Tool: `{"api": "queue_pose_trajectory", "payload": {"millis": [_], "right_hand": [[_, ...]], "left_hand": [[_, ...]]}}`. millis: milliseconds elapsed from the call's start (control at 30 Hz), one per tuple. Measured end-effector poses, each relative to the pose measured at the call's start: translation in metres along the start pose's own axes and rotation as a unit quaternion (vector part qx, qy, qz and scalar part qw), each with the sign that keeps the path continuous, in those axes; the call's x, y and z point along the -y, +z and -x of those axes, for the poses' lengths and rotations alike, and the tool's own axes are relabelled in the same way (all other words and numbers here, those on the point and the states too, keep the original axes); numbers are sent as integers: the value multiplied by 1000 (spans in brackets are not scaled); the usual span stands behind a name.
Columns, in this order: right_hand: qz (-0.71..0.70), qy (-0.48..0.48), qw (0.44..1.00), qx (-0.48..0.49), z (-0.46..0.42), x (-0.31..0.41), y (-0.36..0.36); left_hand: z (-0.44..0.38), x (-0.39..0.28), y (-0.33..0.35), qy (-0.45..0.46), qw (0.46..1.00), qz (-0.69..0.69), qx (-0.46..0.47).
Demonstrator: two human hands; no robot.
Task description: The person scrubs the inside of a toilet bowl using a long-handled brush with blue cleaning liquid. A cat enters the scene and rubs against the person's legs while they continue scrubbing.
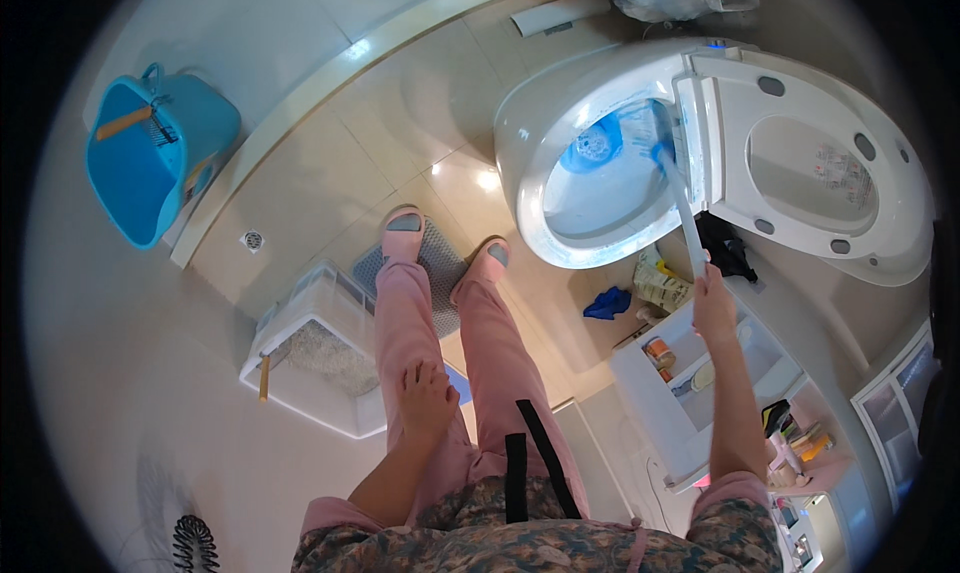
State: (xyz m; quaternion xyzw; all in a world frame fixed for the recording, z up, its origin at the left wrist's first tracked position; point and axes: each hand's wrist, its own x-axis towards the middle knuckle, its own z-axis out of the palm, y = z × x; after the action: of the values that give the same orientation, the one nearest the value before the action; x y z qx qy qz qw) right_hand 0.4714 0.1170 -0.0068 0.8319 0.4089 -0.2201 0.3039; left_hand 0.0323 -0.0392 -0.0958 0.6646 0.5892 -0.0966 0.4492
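My right hand (715,301) is closed around the white handle of a toilet brush (685,207). The brush's head is down in the toilet bowl (598,205), by the inner wall near the hinge side. Blue liquid coats parts of the bowl and pools around its drain, and blue smears mark the rim. The toilet seat and lid (814,160) are raised. My left hand (426,404) rests on my thigh, over the pink trousers (409,325), and holds nothing that I can see.
A litter box (330,355) with a wooden-handled scoop stands at the left. Beyond the raised ledge (337,85) is a blue bucket (135,168). An open drawer (675,400) juts out below my right arm. A blue cloth (607,303) and a bag (660,282) lie near the toilet.
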Motion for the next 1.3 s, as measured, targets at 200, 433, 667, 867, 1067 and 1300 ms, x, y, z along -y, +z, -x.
{"api": "queue_pose_trajectory", "payload": {"millis": [200,433,667,867,1067,1300], "right_hand": [[363,-107,923,70,-9,51,-92],[407,-155,889,144,-60,123,-114],[432,-217,847,221,-23,168,-125],[419,-155,880,162,-40,112,-103],[436,-183,853,222,-28,139,-115],[361,-262,869,216,8,92,-102]], "left_hand": [[1,7,2,-6,1000,-14,6],[4,11,8,-9,1000,-17,13],[6,13,11,-33,999,6,9],[5,11,12,-23,1000,5,-1],[7,10,9,-26,1000,-1,-2],[5,7,15,-24,1000,-18,5]]}}
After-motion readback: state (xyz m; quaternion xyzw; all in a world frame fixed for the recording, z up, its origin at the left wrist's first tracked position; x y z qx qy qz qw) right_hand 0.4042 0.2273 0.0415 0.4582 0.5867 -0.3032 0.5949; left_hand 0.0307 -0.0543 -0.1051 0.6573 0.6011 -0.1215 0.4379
